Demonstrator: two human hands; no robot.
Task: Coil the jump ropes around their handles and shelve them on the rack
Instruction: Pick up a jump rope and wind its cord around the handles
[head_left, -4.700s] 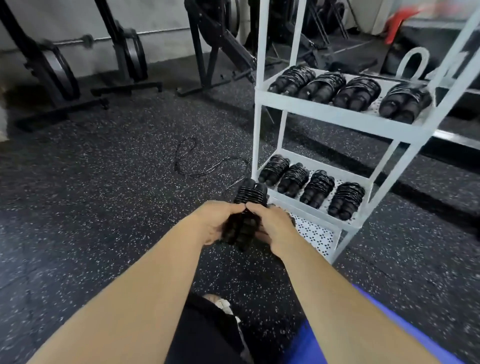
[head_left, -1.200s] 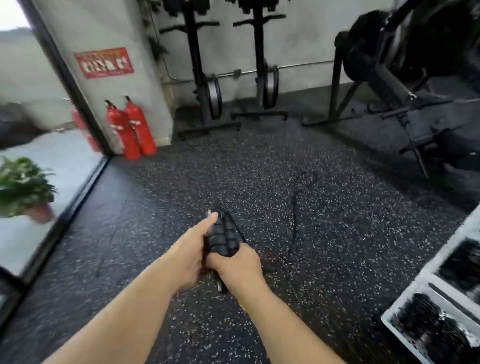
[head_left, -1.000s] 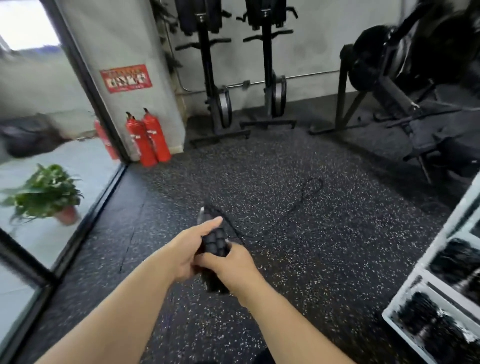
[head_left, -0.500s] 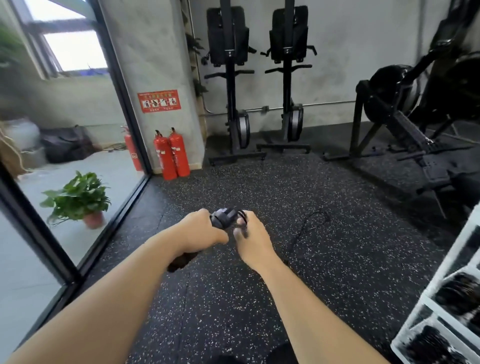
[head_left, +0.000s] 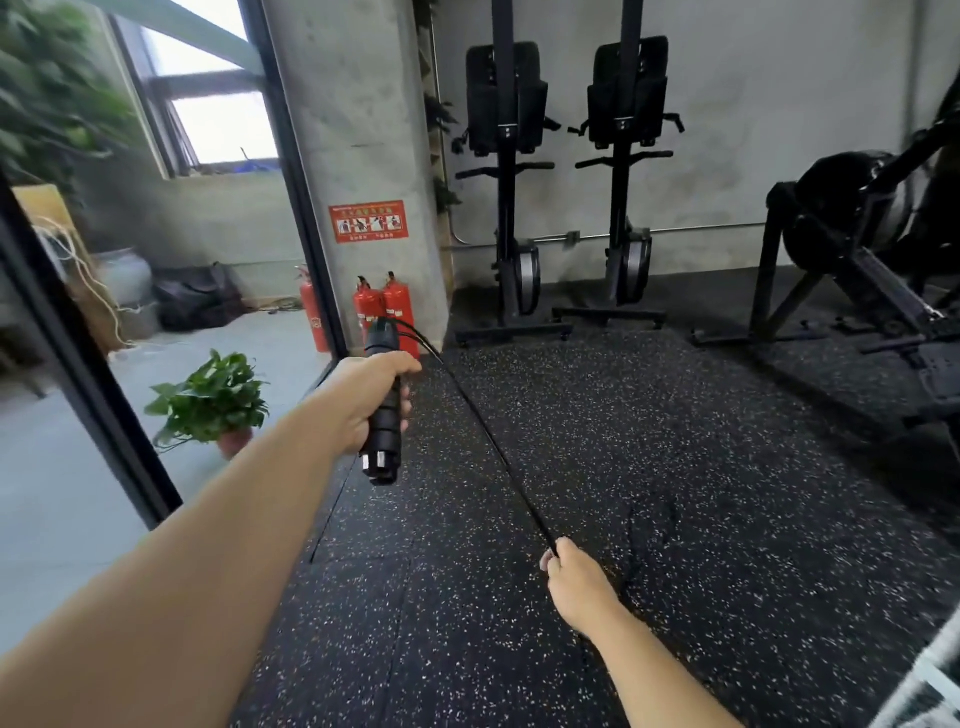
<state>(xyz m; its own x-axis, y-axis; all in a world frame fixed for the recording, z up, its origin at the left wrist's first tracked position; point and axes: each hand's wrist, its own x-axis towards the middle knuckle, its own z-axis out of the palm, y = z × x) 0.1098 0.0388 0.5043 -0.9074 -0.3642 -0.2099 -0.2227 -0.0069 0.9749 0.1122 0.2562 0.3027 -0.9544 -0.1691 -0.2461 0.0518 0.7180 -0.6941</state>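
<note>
We see the jump rope (head_left: 483, 431) uncoiled and taut in the air. Its black handle (head_left: 383, 415) stands upright in front of the red fire extinguishers (head_left: 387, 306), and the cord leaves its top and slants down to their right. The left grip (head_left: 363, 400) is wrapped around the handle. The right grip (head_left: 571, 577), low and well right of the extinguishers, pinches the cord. Speckled rubber floor (head_left: 675, 415) lies beneath. Left of the extinguishers, behind glass, sits a potted plant (head_left: 213, 400); right of them, two upright black machines (head_left: 504, 182) stand against the wall.
</note>
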